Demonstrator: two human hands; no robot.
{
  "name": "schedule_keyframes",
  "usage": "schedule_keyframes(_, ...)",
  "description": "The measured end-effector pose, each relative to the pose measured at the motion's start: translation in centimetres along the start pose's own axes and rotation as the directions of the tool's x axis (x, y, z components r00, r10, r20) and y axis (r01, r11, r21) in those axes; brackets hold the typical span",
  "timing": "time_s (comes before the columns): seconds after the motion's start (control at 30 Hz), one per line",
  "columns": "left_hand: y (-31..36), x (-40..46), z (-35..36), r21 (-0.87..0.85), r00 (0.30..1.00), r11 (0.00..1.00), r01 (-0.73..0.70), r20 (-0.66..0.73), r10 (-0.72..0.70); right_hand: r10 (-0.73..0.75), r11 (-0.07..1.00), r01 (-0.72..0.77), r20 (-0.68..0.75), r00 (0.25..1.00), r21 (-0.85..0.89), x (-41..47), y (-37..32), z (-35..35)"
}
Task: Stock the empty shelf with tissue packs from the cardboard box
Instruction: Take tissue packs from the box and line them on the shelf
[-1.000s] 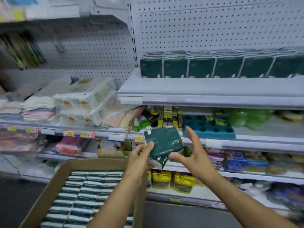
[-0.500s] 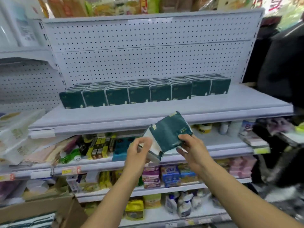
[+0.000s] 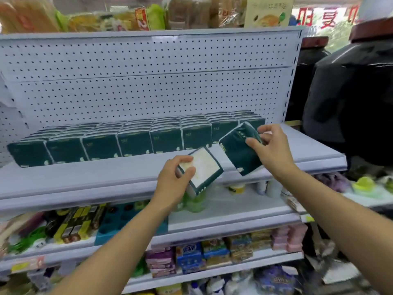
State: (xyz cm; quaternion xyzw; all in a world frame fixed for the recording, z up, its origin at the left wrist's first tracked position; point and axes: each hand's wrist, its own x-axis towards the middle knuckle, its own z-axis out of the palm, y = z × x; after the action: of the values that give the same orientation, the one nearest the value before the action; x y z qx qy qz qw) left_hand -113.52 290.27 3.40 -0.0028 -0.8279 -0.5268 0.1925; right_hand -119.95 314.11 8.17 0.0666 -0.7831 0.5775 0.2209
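Head view: tissue pack (image 3: 240, 152) per hand (image 3: 270, 149), packed row (image 3: 127, 139) behind.

Tissue pack (image 3: 240, 154) under the right hand's fingers (image 3: 254, 143): dark green, white edging. Tissue pack (image 3: 203, 167) beside the left hand's fingers (image 3: 187, 173): pale cream panel, dark green border. Shelved row of tissue packs (image 3: 136, 141): dark green. Pegboard backing (image 3: 148, 81): pale grey, dotted with dark holes.

Packaged snacks (image 3: 110, 17) are crowding the top of the pegboard unit, while colourful boxed goods (image 3: 191, 257) are filling the lower tiers and a dark bulky shape (image 3: 353, 103) is looming far right.
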Motion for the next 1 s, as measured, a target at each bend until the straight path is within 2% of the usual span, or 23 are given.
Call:
schedule_keyframes(0.1,-0.4,4.0,0.3,0.059,0.999,0.998,-0.024,0.046,0.021,-0.147,0.958,0.158,0.063,0.987,-0.240,4.8,1.0,1.2)
schedule_keyframes(0.2,-0.7,8.0,0.4,0.029,0.996,1.000,0.008,0.087,-0.010,-0.199,0.848,0.271,0.200,0.959,-0.455,8.8,2.3,3.0)
schedule_keyframes(0.33,-2.0,11.3,1.7,-0.025,0.990,0.999,0.049,0.134,-0.045,-0.183,0.673,0.421,0.415,0.891,-0.608,11.8,4.5,4.7)
schedule_keyframes(0.4,-2.6,12.5,2.3,-0.039,0.986,0.997,0.061,0.158,-0.054,-0.210,0.547,0.490,0.456,0.865,-0.679,12.1,5.8,4.8)
schedule_keyframes(0.47,-2.9,13.4,2.7,-0.055,0.984,0.994,0.093,0.158,-0.083,-0.238,0.472,0.509,0.451,0.860,-0.720,11.9,7.1,4.6)
schedule_keyframes(0.57,-3.0,14.2,2.8,-0.107,0.976,0.986,0.131,0.187,-0.109,-0.297,0.425,0.533,0.443,0.846,-0.732,12.0,9.1,4.4)
schedule_keyframes(0.7,-3.1,15.1,2.9,-0.176,0.965,0.971,0.163,0.232,-0.120,-0.354,0.492,0.605,0.491,0.796,-0.626,14.0,10.3,4.8)
schedule_keyframes(0.83,-3.5,15.6,3.0,-0.220,0.957,0.955,0.197,0.257,-0.138,-0.378,0.494,0.652,0.533,0.757,-0.576,16.4,11.3,6.1)
schedule_keyframes(1.0,-3.9,15.8,3.2,-0.255,0.957,0.943,0.213,0.248,-0.148,-0.464,0.432,0.742,0.579,0.670,-0.513,18.6,12.4,7.3)
